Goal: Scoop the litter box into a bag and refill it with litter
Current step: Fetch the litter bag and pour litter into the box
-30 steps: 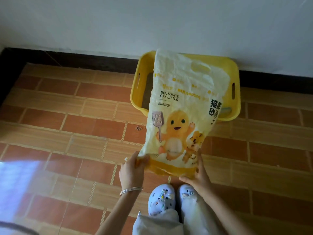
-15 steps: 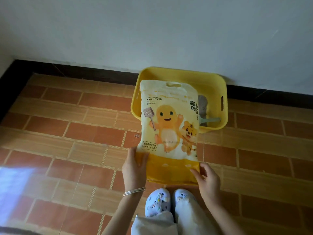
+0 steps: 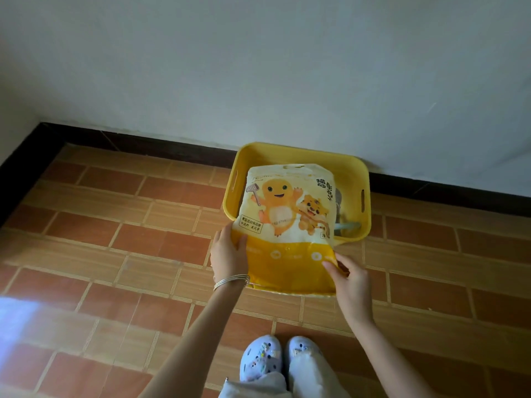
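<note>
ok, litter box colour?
Yellow: the litter box shows plainly in the head view, behind the tipped litter bag.

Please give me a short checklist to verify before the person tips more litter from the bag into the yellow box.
1. Left hand grips the litter bag at its bottom corner: ok.
2. Right hand pinches the opposite bottom corner: ok.
3. Bag's top end lies over the yellow litter box, inside its rim: ok.
4. Bag's mouth is open: cannot tell, it faces away.
5. Grey scoop is out of the pouring path: not ok, it lies in the box beside the bag.
6. Litter level: cannot tell, hidden.
</note>
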Motion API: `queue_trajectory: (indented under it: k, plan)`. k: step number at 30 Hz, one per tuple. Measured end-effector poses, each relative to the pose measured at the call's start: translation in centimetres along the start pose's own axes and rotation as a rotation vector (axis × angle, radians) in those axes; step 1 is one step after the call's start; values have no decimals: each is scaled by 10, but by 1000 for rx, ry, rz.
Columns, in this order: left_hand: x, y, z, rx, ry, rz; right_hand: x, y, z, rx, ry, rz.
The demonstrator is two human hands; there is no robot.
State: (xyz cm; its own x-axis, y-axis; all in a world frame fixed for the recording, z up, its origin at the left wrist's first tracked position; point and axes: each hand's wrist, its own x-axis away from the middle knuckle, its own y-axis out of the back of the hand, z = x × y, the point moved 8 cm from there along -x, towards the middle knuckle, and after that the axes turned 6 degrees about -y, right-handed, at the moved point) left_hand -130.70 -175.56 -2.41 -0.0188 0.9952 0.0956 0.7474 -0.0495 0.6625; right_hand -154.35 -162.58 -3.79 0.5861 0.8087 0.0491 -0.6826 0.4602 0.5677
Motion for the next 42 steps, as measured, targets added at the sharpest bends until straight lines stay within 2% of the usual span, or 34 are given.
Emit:
queue_trajectory:
  k: [7,16,21,32,42]
  plan:
    - [-10,8,-22,24,11,-39,-13,15,21,49,-3,-52]
    - [-15,-16,-47,-13,41,72,-31,47,27,174,-116,-45]
    - [-6,-9,-41,46,54,20,-33,44,30,170,-111,-17]
    - [-22,44,-7,-12,55,-116,-36,-10,70,202,-7,49]
    - [17,-10,-29,100,-77,-58,-2,42,19,110,-68,-23]
